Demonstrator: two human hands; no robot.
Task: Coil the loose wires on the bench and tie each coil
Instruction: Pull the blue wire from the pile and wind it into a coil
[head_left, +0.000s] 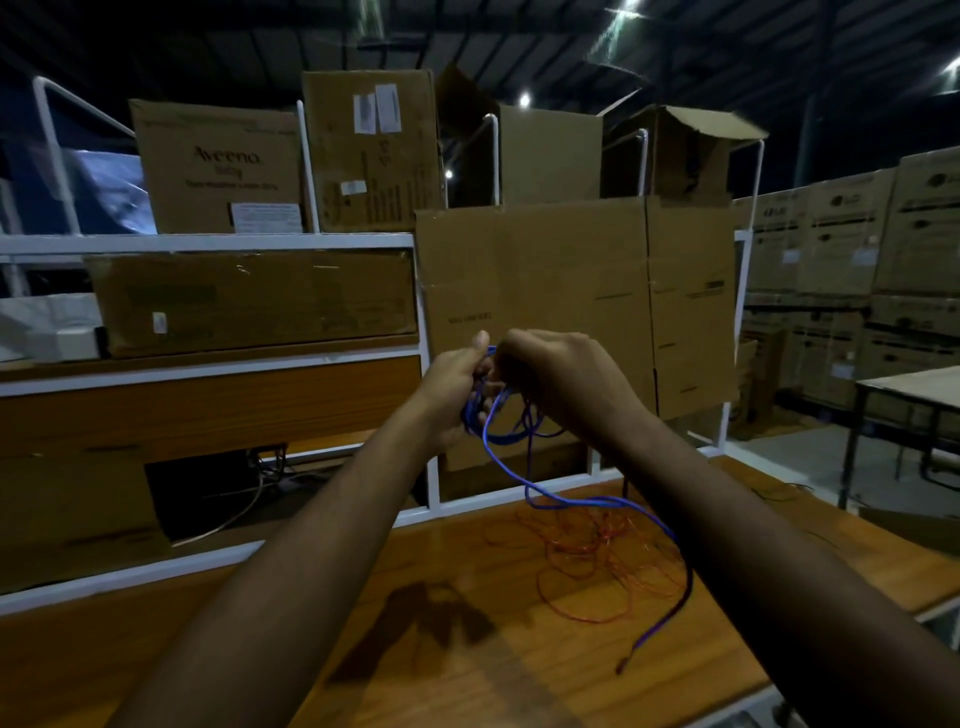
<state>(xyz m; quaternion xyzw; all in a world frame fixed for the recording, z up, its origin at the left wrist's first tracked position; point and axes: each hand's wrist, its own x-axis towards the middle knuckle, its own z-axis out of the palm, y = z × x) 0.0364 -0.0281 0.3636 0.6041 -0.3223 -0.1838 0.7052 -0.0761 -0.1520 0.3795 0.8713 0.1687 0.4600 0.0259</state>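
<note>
Head view: left hand (453, 387) and right hand (558, 382) pinch a blue insulated wire coil (506, 421), whose trailing tail risks snagging the loose thin red wire (597, 561) on the wooden bench (363, 649).

Single head-worn wide-angle view, aimed forward and down: orange-brown wooden bench (218, 644) seen close below, brown cardboard cartons (535, 280) just behind it.
</note>
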